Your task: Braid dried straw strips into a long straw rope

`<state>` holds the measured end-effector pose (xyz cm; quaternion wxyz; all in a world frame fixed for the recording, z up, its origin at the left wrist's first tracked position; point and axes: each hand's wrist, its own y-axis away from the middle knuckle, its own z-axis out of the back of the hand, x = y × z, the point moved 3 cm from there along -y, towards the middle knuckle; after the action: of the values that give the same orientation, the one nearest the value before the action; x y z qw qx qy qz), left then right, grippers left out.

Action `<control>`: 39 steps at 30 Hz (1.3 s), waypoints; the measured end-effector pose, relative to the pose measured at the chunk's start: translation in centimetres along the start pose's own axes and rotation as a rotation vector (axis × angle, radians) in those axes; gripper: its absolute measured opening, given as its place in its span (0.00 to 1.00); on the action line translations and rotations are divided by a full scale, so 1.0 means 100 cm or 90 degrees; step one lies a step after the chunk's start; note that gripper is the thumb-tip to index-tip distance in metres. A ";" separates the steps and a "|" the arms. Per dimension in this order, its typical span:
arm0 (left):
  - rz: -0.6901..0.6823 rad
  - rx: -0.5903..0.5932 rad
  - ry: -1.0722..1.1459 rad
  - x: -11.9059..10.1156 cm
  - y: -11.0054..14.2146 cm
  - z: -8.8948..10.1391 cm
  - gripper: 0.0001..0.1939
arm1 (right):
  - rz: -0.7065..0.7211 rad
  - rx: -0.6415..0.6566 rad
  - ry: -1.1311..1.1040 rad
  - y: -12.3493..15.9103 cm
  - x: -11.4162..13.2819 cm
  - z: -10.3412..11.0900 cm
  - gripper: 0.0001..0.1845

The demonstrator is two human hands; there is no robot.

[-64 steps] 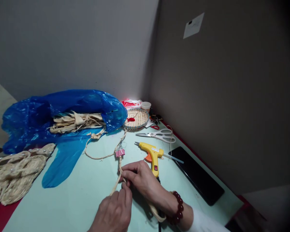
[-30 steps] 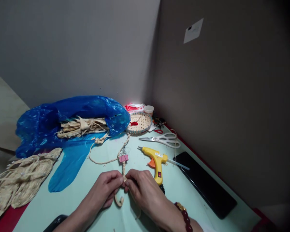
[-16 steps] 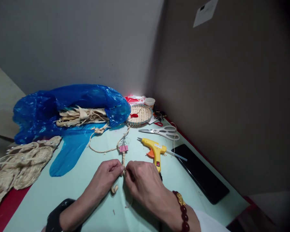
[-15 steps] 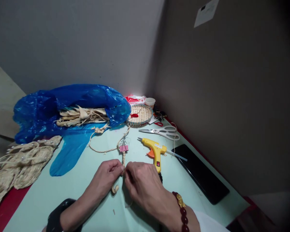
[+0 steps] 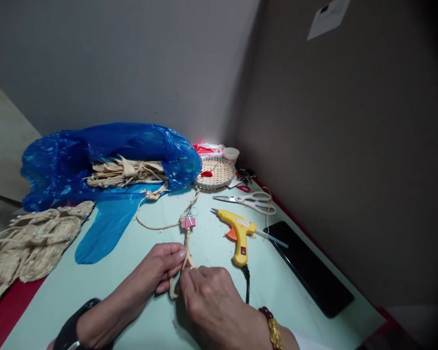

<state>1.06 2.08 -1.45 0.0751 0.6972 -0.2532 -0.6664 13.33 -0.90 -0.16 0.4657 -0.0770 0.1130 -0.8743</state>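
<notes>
A thin braided straw cord [image 5: 188, 237] runs toward me from a pink binder clip [image 5: 189, 223] that grips it on the table. Just below the clip, my left hand [image 5: 167, 262] pinches the braid between thumb and fingers. Close on its right, my right hand [image 5: 213, 299] is closed around the loose straw strands, its fingertips partly hidden under the knuckles. One pale strand end [image 5: 173, 291] curls down between the hands. Past the clip, the finished cord [image 5: 156, 227] loops left toward the blue bag.
A blue plastic bag [image 5: 131, 136] holds dried straw [image 5: 131, 171]. Woven straw pieces [image 5: 51, 238] lie at the left. On the right are a yellow glue gun [image 5: 241, 236], white-handled scissors [image 5: 257, 200] and a black phone-like slab [image 5: 314, 272]. Behind stand a round woven tray [image 5: 219, 177] and a paper cup [image 5: 231, 154].
My right hand has moved down toward me, away from the braid, drawing strands apart below my left fingers. My left hand stays at the braid. The view has shifted slightly.
</notes>
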 end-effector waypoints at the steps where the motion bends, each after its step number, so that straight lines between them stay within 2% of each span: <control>1: 0.000 0.005 0.003 0.000 0.001 0.000 0.19 | -0.001 0.005 0.002 0.000 -0.001 0.000 0.09; 4: -0.005 0.005 -0.004 -0.001 0.002 0.001 0.17 | -0.055 0.006 -0.081 -0.001 -0.008 0.005 0.02; 7: -0.020 -0.008 -0.017 -0.001 0.003 0.002 0.16 | -0.220 -0.074 -0.205 0.000 -0.024 0.017 0.10; 9: -0.031 -0.012 -0.029 0.000 0.003 0.002 0.16 | -0.321 -0.112 -0.298 0.001 -0.035 0.020 0.08; 10: -0.036 -0.013 -0.041 0.001 0.003 0.001 0.15 | -0.345 -0.102 -0.356 0.001 -0.038 0.019 0.08; 14: -0.044 0.001 -0.115 0.004 0.002 0.001 0.13 | -0.332 0.027 -0.564 -0.003 -0.041 0.007 0.10; 16: -0.050 -0.001 -0.154 0.004 0.002 0.002 0.13 | -0.342 0.039 -0.593 -0.005 -0.043 0.003 0.11; 19: -0.102 -0.050 -0.270 0.000 0.004 0.004 0.12 | -0.384 0.047 -0.622 -0.009 -0.046 0.000 0.11; 22: -0.118 -0.097 -0.396 -0.004 0.008 0.005 0.13 | -0.418 0.030 -0.697 -0.010 -0.049 -0.004 0.11; 26: -0.121 -0.120 -0.476 -0.005 0.012 0.005 0.14 | -0.466 -0.017 -0.746 -0.009 -0.051 -0.010 0.11; 31: -0.153 -0.134 -0.544 -0.014 0.019 0.004 0.17 | -0.486 -0.040 -0.700 -0.007 -0.048 -0.008 0.12; 36: -0.158 -0.173 -0.705 -0.025 0.034 0.001 0.17 | -0.490 -0.060 -0.674 -0.007 -0.050 -0.007 0.10; 39: -0.212 -0.194 -0.779 -0.022 0.041 -0.006 0.17 | -0.481 -0.078 -0.646 -0.008 -0.049 -0.005 0.09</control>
<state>0.65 -0.56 2.43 -0.0886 0.2033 -0.0417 -0.9742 15.30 3.66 -0.60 0.1154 -0.5430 -0.1067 -0.8249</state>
